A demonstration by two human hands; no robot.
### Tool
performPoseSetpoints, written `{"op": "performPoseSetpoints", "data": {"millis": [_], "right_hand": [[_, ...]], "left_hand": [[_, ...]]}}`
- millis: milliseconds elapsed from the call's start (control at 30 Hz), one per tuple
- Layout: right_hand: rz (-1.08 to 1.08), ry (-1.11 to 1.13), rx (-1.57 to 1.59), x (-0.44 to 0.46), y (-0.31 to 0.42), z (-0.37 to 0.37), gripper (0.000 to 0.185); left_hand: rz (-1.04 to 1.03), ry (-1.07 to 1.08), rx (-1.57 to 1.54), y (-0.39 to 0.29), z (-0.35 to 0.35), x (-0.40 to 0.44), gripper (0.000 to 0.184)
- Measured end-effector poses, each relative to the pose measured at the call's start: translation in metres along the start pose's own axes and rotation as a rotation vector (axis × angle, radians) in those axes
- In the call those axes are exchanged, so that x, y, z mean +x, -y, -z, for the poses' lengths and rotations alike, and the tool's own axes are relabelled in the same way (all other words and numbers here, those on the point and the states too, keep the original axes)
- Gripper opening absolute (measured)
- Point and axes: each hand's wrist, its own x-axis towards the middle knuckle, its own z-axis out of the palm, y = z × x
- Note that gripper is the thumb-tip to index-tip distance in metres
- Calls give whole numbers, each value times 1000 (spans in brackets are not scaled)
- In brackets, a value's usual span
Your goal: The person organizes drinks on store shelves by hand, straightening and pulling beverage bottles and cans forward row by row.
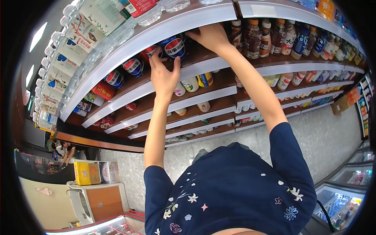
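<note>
Several blue Pepsi cans stand on the upper brown shelf, under a white price rail. My left hand (164, 74) is at the front of this row, its fingers and thumb bent around the left and lower side of a Pepsi can (174, 47). Its fingertips also overlap a neighbouring Pepsi can (149, 52) that shows a red part. Farther right, my right hand (213, 38) reaches in below the rail, beside the gripped can. One of its digits stretches left toward that can; the other fingertips are hidden in the shelf's shadow. I see nothing held in it.
Bottled drinks (253, 39) fill the shelf to the right. A red can (103, 91) stands farther left. Large water bottles (84, 31) line the upper left. Lower shelves hold more drinks. Glass-topped freezers (340, 203) stand behind at right. Another person (64, 150) is at far left.
</note>
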Motion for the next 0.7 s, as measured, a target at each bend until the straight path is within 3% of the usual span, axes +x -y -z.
{"op": "performPoseSetpoints", "data": {"millis": [133, 467, 700], "right_hand": [[-194, 175, 96, -17, 13, 31, 35], [-195, -245, 401, -57, 15, 76, 35], [-285, -267, 394, -53, 0, 80, 38]], "left_hand": [[72, 70, -13, 5, -4, 2, 71], [114, 151, -49, 1, -7, 13, 72], [-111, 111, 35, -5, -43, 27, 53]]}}
